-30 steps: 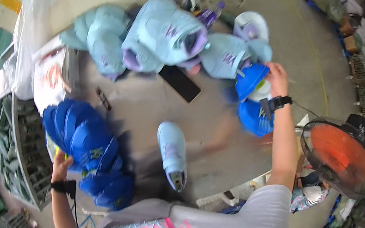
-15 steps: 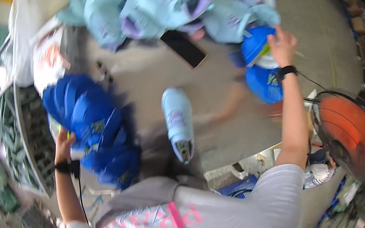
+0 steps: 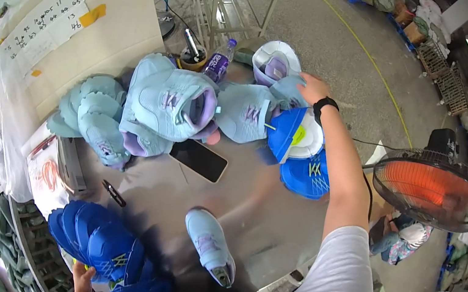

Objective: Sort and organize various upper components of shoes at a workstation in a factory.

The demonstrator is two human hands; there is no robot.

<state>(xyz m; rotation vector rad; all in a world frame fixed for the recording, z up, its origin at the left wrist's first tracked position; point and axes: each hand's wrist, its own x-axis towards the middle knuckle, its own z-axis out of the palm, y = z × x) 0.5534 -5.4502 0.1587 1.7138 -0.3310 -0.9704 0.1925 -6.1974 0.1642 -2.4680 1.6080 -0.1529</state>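
R hand [image 3: 312, 88] reaches far, fingers closing on a pale blue upper [image 3: 290, 90] atop the pile, L hand [image 3: 81, 277] steadies the stacked royal-blue uppers [image 3: 106, 245] w/ a grip.

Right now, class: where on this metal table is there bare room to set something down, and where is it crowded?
The widest bare patch of the table lies between the black phone, the single pale blue shoe and the person's right forearm. A smaller patch lies between the phone, the small black tool and the dark blue uppers. The far edge is crowded with pale blue uppers, where the right hand reaches.
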